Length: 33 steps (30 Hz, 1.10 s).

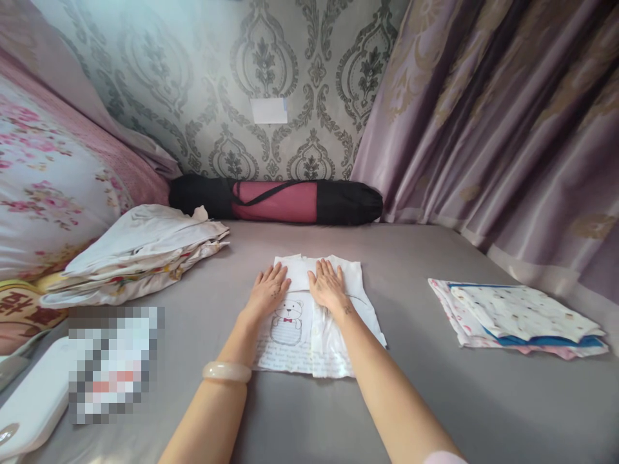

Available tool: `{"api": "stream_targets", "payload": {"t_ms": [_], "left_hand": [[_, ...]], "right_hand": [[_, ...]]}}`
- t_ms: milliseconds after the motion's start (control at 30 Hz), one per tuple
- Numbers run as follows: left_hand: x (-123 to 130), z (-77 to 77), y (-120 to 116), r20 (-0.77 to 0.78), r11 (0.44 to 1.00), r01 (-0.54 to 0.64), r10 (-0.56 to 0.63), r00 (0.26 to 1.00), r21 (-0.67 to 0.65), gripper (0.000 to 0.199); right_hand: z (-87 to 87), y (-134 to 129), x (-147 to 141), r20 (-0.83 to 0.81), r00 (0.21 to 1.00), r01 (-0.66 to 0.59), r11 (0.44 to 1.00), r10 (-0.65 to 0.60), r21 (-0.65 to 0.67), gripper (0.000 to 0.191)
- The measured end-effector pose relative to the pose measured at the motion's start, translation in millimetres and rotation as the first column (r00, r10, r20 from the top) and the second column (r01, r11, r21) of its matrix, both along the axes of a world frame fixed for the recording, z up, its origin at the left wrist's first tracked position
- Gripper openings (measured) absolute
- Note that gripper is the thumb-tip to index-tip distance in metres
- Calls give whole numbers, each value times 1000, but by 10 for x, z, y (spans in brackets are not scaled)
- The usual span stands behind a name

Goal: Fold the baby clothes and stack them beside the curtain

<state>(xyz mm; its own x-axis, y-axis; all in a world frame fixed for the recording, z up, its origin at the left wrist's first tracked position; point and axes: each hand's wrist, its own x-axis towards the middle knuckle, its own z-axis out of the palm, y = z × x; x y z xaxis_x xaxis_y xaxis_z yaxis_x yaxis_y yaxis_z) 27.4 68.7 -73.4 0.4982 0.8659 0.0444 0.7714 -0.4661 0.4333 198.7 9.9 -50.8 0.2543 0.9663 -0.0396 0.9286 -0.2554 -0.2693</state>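
Note:
A small white shirt (289,325) with a bear drawing and printed lettering lies spread on the grey sheet. My left hand (269,288) rests flat on its upper left part, fingers stretched out. Over the upper middle, my right hand (329,283) also lies flat, palm down, with its fingers extended away from me. Neither hand grips the cloth. Parts of the shirt are hidden under both palms and the right forearm. A pale bangle (227,372) circles my left forearm.
Folded patterned clothes (522,312) lie to the right. At the left are a pile of pale clothes (140,248), a white device (36,393) and a blurred-out item (118,367). A black and red rolled bag (275,201) lies along the wall, beside purple curtains (483,129).

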Motion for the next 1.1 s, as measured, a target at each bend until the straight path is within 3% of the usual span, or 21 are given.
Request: {"api": "stream_targets", "payload": {"t_ms": [167,367,433,567,767,967,1100], "left_hand": [[22,38,-22,-192,998,18,-6,981,60,55],[-79,140,-21,-180,998,60,-62,982,-16,59],[-171,167,-106,-174,998,69,-69,982,-3,59],[-365,131,-428,-162,988,129,-114,980,83,57],[-457,-58,-730,-144,962,156,-126,982,225,49],[-437,13,-796,-146,914,172,-126,981,367,41],[-437,97,-913,-138,872,237,-197,971,427,37]], "right_hand": [[-42,-23,41,1,1000,-5,1000,5,-5,62],[143,49,107,-40,998,-59,988,53,-141,63],[208,64,140,-24,995,-100,989,98,-110,63],[126,49,190,69,979,-194,981,193,5,63],[-114,47,246,68,975,-214,977,213,8,63],[52,117,220,35,978,-202,973,207,-108,61],[157,211,-42,96,959,-268,963,266,10,59]]}}
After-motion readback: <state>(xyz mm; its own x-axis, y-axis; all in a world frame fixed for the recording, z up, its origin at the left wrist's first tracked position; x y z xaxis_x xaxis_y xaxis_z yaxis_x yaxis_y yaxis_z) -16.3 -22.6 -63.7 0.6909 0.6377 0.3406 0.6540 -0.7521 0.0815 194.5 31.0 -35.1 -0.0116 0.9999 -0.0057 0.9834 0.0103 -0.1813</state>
